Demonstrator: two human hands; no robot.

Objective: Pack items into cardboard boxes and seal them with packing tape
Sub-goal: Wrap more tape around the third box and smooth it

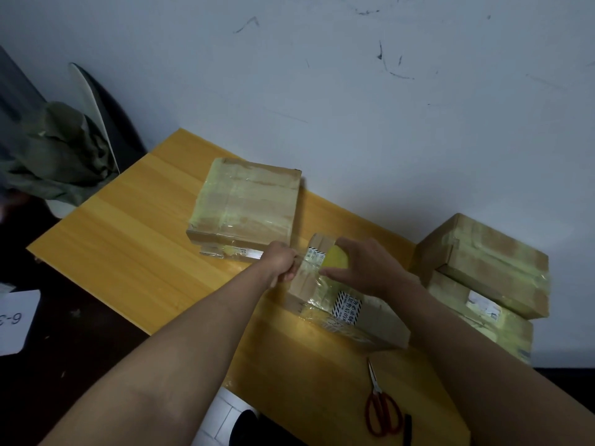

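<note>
The box (347, 304) is lying on the table (128, 246) under both hands, half taped. The right hand (367, 268) is gripping the tape roll (336, 257); the left hand (283, 262) is pinching the free tape end. Keeping it taut should prevent wrinkles.

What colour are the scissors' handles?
Red, on the scissors lying on the table, head view.

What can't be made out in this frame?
Head view only:
- Tape roll: mostly covered by right hand.
- Small box: contents unseen, closed; label print too blurred to read.
- Left hand: fingertips curled under, its grip on the tape strip unclear.
- White card: cut by left edge.
</note>
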